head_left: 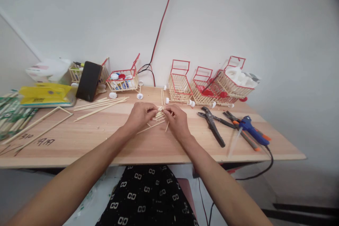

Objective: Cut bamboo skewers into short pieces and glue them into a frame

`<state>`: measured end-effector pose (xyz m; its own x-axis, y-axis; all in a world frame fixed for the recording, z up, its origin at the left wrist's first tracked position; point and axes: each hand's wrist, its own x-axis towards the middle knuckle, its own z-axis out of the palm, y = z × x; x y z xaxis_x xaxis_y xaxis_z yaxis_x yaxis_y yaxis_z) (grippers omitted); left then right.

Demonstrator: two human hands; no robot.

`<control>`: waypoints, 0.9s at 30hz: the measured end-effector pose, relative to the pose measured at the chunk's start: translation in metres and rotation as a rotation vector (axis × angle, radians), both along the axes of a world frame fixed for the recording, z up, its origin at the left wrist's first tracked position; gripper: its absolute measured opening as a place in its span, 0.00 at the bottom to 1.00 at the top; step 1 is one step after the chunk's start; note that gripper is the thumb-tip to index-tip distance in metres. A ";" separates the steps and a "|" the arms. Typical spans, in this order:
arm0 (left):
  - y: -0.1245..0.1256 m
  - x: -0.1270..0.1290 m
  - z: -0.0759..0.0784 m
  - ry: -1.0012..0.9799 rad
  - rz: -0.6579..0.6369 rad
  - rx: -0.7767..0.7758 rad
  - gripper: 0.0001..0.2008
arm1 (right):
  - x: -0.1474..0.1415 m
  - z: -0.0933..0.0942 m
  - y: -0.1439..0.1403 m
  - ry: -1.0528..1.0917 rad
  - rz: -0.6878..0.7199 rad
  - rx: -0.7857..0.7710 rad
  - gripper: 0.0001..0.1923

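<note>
Now both hands work mid-table: left hand [140, 113] & right hand [177, 120] fingertips pinch short sticks [159, 114], aligning a small frame; next needs glue gun [251, 130], lying well apart at right.

Short sticks [159, 116] lie mid-table between both hands — long sticks [102, 105] to their left, pliers [213, 125] and glue gun [251, 131] right, stick carts [209, 84] behind.
</note>
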<state>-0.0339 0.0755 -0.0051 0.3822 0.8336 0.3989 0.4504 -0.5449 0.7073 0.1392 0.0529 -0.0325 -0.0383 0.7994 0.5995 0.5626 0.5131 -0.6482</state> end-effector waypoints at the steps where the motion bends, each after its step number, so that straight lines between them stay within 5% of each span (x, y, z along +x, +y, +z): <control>1: 0.000 0.000 0.000 -0.001 -0.001 0.003 0.08 | 0.000 0.000 0.000 -0.002 0.000 -0.002 0.07; 27: 0.002 0.000 -0.003 -0.007 -0.003 -0.013 0.09 | -0.001 0.003 -0.001 -0.007 -0.003 0.006 0.07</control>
<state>-0.0344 0.0770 -0.0081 0.3819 0.8376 0.3905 0.4442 -0.5369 0.7172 0.1385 0.0523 -0.0299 -0.0405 0.7959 0.6041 0.5687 0.5154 -0.6410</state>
